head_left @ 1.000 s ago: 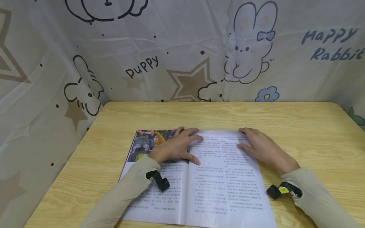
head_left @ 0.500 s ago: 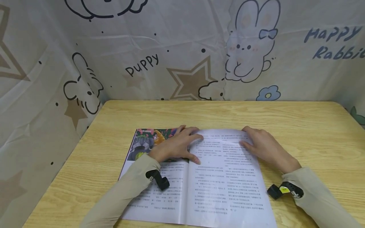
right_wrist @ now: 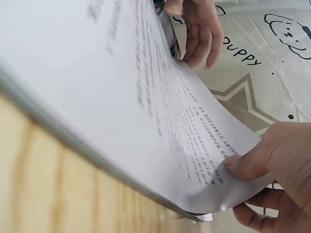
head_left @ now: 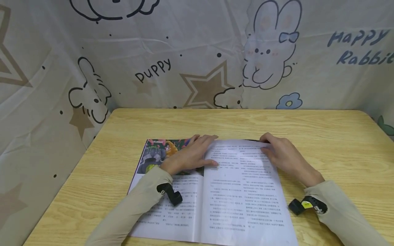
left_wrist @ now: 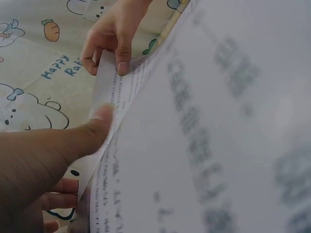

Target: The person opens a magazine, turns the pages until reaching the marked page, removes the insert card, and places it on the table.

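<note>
An open magazine lies on the table, with a coloured picture at the top of its left page and columns of print on both. My left hand rests across the top by the spine, thumb stretched over the right page and fingers at the far edge. My right hand pinches the top right corner of the right page, its thumb on the print and its fingers curled beneath. That corner is bent up off the sheets below, as the right wrist view shows.
The pale wooden table extends around the magazine on all sides. Behind and to the left hangs a light cloth printed with cartoon animals and stars. Each wrist wears a black strap with a small camera over a beige sleeve.
My right hand's fingers have curled under the page corner and raised it, baring a dark strip at the top edge. My left thumb has swung upward on the page.
</note>
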### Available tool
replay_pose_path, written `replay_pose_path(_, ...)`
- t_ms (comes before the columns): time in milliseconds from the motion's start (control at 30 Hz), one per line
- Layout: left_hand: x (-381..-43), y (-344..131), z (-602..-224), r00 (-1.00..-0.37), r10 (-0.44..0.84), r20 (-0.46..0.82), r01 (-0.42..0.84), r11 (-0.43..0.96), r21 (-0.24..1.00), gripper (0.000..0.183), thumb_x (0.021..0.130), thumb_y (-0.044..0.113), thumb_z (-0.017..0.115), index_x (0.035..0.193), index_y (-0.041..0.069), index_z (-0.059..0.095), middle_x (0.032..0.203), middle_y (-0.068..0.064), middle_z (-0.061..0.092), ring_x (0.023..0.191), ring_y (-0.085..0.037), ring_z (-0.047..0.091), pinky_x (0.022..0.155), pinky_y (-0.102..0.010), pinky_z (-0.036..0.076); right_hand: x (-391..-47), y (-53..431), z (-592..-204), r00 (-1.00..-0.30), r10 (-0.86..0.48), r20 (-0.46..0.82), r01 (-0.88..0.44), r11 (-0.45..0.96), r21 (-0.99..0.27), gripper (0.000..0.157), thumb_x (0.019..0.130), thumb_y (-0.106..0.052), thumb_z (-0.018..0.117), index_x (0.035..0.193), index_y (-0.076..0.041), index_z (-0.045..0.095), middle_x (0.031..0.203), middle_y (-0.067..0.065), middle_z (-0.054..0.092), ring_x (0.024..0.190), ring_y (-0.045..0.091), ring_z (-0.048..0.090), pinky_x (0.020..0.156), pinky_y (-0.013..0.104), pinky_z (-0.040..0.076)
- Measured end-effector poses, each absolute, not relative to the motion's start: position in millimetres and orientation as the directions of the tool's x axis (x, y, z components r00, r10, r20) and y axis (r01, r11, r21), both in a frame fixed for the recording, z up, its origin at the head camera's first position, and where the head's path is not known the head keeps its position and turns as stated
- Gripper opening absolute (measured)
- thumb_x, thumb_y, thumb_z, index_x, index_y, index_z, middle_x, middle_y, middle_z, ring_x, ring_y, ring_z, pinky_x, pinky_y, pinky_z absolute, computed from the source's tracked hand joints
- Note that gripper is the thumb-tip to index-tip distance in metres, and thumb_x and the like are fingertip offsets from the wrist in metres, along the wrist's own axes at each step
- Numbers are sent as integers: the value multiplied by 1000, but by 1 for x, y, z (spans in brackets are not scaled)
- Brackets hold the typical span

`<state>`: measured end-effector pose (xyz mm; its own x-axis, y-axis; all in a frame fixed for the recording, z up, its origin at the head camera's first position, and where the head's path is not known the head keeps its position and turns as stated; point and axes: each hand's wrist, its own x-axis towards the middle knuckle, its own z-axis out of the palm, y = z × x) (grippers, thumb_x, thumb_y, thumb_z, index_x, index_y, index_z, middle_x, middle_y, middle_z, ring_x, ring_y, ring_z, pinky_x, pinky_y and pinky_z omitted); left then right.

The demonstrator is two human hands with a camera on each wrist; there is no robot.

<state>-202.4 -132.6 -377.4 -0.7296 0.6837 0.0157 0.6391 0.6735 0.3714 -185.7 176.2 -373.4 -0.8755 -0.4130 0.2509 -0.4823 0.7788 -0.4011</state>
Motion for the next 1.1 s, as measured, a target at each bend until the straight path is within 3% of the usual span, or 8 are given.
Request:
replay_pose_path(167, -203, -132, -378, -730, 682, 51, 652, 672, 352, 74, 94, 47, 56, 150, 7, 28, 148, -10, 40, 138, -24, 35, 116, -49, 16, -186, 178, -372, -855, -450, 257, -518, 737, -433, 43, 89, 8, 58, 129, -4, 51, 108, 23, 68, 88, 30, 69, 73, 41, 54)
replay_pose_path(300, -203, -133, -379, -722, 688, 69, 664, 662, 349, 67, 96, 42, 56, 148, 7, 33, 147, -11, 41, 137, -24, 37, 114, -49, 20, -186, 179, -371, -829, -486, 277, -559, 699, -446, 37, 89, 8, 58, 125, -4, 59, 108, 16, 70, 81, 16, 65, 67, 31, 48)
replay_pose_path(500, -204, -136, -382, -720, 691, 60, 655, 649, 387, 66, 97, 38, 56, 150, 8, 30, 153, -11, 34, 141, -25, 31, 114, -50, 20, -185, 180, -368, -803, -517, 298, -594, 651, -473, 34, 90, 9, 57, 121, -4, 63, 108, 12, 71, 90, 18, 69, 75, 39, 53)
replay_pose_path(667, -206, -137, -384, -723, 690, 32, 638, 649, 415, 70, 97, 41, 55, 153, 12, 25, 157, -8, 29, 145, -21, 25, 116, -50, 14, -185, 179, -364, -805, -525, 278, -588, 641, -493, 33, 91, 8, 56, 121, -5, 63, 110, 12, 71, 89, 17, 68, 75, 36, 53)
replay_pose_path(933, -206, -136, -383, -723, 690, 23, 632, 647, 426, 68, 97, 41, 55, 152, 15, 26, 153, -5, 34, 140, -20, 34, 115, -49, 15, -188, 180, -366, -795, -524, 305, -603, 630, -489, 37, 90, 6, 59, 126, -5, 59, 120, 12, 66, 104, 26, 66, 87, 45, 51)
replay_pose_path(1000, -206, -136, -383, -720, 693, 32, 637, 643, 425, 67, 97, 40, 55, 152, 15, 27, 153, -6, 34, 139, -21, 35, 115, -49, 16, -189, 180, -367, -789, -521, 325, -613, 631, -475, 39, 89, 5, 61, 126, -6, 58, 119, 11, 67, 100, 22, 66, 85, 37, 53)
replay_pose_path(1100, -206, -136, -383, -717, 696, 26, 640, 644, 420, 68, 97, 40, 55, 152, 14, 26, 155, -8, 31, 142, -21, 31, 115, -50, 16, -189, 181, -367, -771, -520, 368, -637, 616, -464, 43, 86, 9, 64, 125, -6, 59, 114, 11, 69, 85, 14, 63, 69, 25, 49)
